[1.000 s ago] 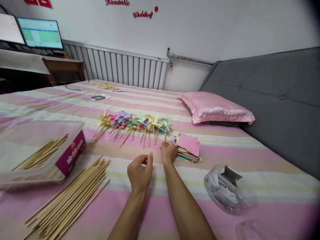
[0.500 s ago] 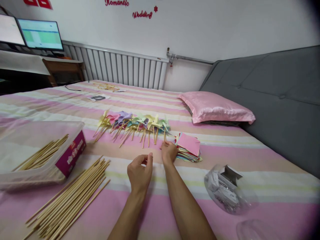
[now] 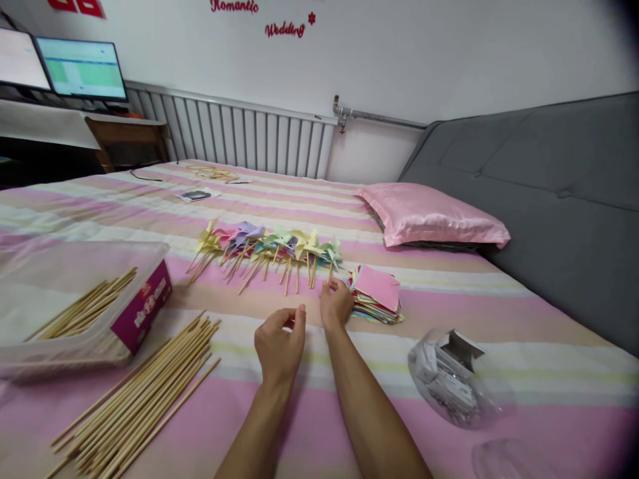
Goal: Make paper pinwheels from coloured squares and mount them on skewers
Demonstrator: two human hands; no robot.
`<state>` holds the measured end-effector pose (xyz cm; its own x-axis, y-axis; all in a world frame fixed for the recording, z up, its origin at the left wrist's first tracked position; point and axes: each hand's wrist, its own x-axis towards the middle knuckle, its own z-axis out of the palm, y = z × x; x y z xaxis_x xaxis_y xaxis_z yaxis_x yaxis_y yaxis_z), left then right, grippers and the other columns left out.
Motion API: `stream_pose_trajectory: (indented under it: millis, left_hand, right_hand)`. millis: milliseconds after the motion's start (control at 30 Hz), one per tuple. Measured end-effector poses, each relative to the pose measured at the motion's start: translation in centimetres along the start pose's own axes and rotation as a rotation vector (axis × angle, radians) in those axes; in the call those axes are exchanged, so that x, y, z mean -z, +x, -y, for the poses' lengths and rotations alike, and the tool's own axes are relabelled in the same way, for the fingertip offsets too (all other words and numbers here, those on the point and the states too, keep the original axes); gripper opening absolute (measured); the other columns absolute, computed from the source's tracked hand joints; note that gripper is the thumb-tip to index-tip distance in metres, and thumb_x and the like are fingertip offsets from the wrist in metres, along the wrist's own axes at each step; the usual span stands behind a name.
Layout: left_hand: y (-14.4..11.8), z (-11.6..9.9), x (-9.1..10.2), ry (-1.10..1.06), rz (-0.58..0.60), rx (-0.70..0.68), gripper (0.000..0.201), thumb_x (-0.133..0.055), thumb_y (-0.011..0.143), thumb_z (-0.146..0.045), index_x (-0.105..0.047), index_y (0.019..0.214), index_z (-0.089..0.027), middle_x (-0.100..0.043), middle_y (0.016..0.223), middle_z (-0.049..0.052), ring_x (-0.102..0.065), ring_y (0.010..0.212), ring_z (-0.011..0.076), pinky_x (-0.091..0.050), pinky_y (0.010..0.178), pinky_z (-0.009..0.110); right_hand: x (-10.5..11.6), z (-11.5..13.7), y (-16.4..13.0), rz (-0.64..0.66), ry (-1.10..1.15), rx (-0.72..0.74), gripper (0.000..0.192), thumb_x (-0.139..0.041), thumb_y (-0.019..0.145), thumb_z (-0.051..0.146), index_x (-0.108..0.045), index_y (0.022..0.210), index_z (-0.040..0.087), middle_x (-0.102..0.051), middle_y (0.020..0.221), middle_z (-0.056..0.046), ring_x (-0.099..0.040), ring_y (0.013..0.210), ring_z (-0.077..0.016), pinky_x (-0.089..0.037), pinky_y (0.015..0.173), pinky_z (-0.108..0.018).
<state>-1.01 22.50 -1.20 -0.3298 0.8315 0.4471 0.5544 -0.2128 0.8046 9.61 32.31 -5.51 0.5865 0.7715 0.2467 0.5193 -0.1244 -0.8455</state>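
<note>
Right hand (image 3: 336, 305) reaches to the near end of the pinwheel row (image 3: 269, 249) on the bed (image 3: 309, 412), fingers curled at a stick; grip unclear. Left hand (image 3: 279, 346) hovers beside it, fingers loosely pinched, empty. Paper stack (image 3: 378, 293) just right.

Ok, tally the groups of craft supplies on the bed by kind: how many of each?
Row of paper pinwheels: 1
Stack of coloured paper squares: 1
Loose bundle of wooden sticks: 1
Clear box holding sticks: 1
Clear round container: 1
Total: 5
</note>
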Motion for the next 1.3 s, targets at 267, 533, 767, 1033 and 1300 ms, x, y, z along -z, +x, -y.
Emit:
stream_pose_trajectory:
  millis: [267, 533, 767, 1033, 1300]
  left_hand:
    - [0.1, 0.0, 0.1, -0.016, -0.006, -0.004, 0.029, -0.055, 0.079, -0.038, -0.067, 0.062, -0.018, -0.066, 0.059, 0.001, -0.061, 0.056, 0.0150, -0.043, 0.061, 0.026]
    - [0.3, -0.4, 0.3, -0.026, -0.021, 0.010, 0.029, -0.054, 0.078, -0.040, -0.068, 0.063, -0.018, -0.067, 0.059, 0.001, -0.061, 0.056, 0.0151, -0.043, 0.061, 0.025]
    - [0.3, -0.3, 0.3, -0.006, -0.004, 0.022, 0.029, -0.055, 0.078, -0.040, -0.068, 0.063, -0.019, -0.066, 0.059, 0.000, -0.061, 0.057, 0.0154, -0.042, 0.061, 0.026]
    - [0.3, -0.4, 0.3, 0.014, -0.007, 0.011, 0.029, -0.054, 0.078, -0.040, -0.067, 0.061, -0.019, -0.066, 0.057, 0.000, -0.061, 0.057, 0.0161, -0.043, 0.061, 0.026]
    - [0.3, -0.4, 0.2, 0.000, 0.018, 0.030, 0.029, -0.054, 0.078, -0.041, -0.068, 0.064, -0.019, -0.067, 0.060, 0.001, -0.062, 0.059, 0.0169, -0.043, 0.062, 0.027]
  right_hand:
    - [0.9, 2.1, -0.8, -0.019, -0.049, 0.085, 0.029, -0.055, 0.077, 0.018, -0.065, 0.104, 0.014, -0.069, 0.102, -0.012, -0.062, 0.093, -0.0222, -0.042, 0.084, -0.030]
    - [6.0, 5.9, 0.0, 0.092, -0.152, 0.177, 0.020, -0.056, 0.078, 0.029, -0.069, 0.093, 0.024, -0.072, 0.086, -0.003, -0.064, 0.080, -0.0194, -0.044, 0.074, -0.028]
    - [9.5, 4.5, 2.4, 0.028, -0.511, 0.163, 0.030, -0.056, 0.077, 0.021, -0.066, 0.105, 0.021, -0.067, 0.105, -0.010, -0.056, 0.103, -0.0270, -0.039, 0.085, -0.036]
    - [8.5, 2.3, 3.4, 0.071, -0.582, 0.074, 0.030, -0.047, 0.077, 0.013, -0.066, 0.101, 0.013, -0.067, 0.097, -0.016, -0.058, 0.100, -0.0274, -0.038, 0.085, -0.038]
    - [7.6, 1.0, 3.5, 0.088, -0.528, 0.048, 0.030, -0.056, 0.073, 0.017, -0.065, 0.101, 0.011, -0.063, 0.104, -0.020, -0.057, 0.102, -0.0304, -0.042, 0.081, -0.038]
